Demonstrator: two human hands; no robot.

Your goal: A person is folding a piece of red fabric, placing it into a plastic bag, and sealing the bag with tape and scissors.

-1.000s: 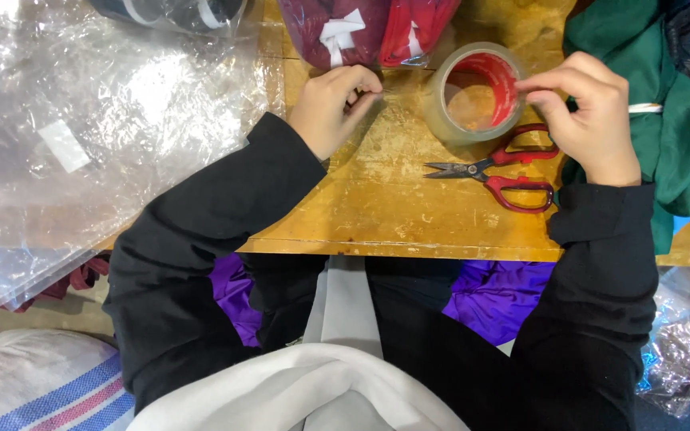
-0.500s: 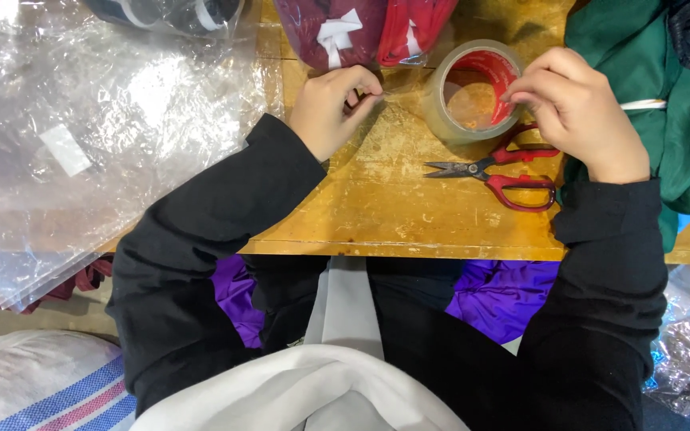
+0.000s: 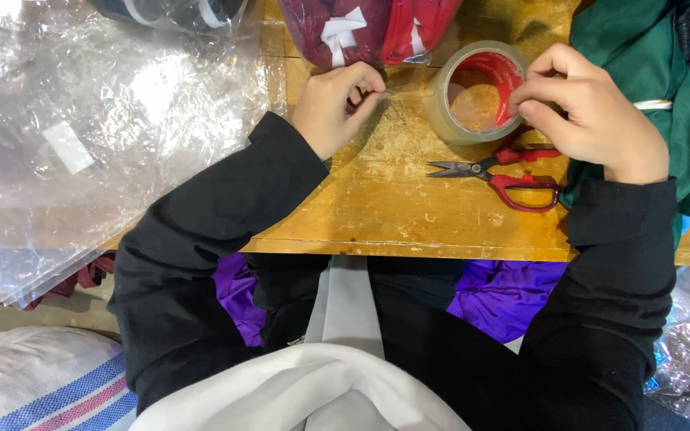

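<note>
A roll of clear packing tape (image 3: 477, 92) with a red core stands on its edge on the yellow wooden table (image 3: 409, 215). My right hand (image 3: 588, 116) grips the roll's right rim with thumb and fingers. My left hand (image 3: 337, 104) pinches the free end of a clear strip pulled out leftward from the roll. Red-handled scissors (image 3: 505, 174) lie shut on the table just below the roll, blades pointing left. A bagged dark red and red garment (image 3: 369, 28) sits at the table's far edge, above my left hand.
A stack of clear plastic bags (image 3: 81, 136) covers the left side. Green cloth (image 3: 648, 88) is piled at the right. Purple fabric (image 3: 505, 295) hangs below the table's near edge. A striped white sack (image 3: 41, 383) lies at the lower left.
My right hand has moved left and closed onto the tape roll's rim. My left hand has stayed in place, still pinching the strip.
</note>
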